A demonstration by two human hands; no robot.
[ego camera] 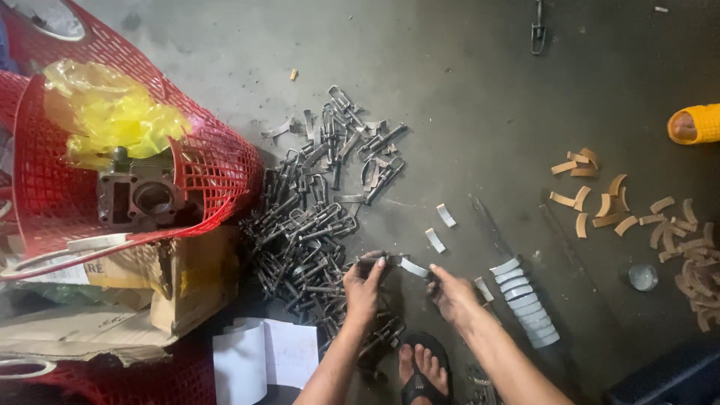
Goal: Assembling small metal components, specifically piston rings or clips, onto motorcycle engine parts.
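Note:
My left hand (364, 285) pinches a dark metal clip at the near edge of a big pile of dark metal clips (315, 217) on the concrete floor. My right hand (452, 294) holds the other end of a small curved silver plate (413, 268) that spans between both hands. A row of the same curved silver plates (525, 300) lies stacked just right of my right hand. Two loose silver plates (440, 227) lie above my hands.
A red plastic basket (210, 165) with a yellow bag and a metal casting sits left, on cardboard boxes (180, 285). Tan curved pieces (675, 232) are scattered at right by a small glass jar (643, 277). My sandalled foot (421, 371) is below; another person's yellow sandal (694, 124) is far right.

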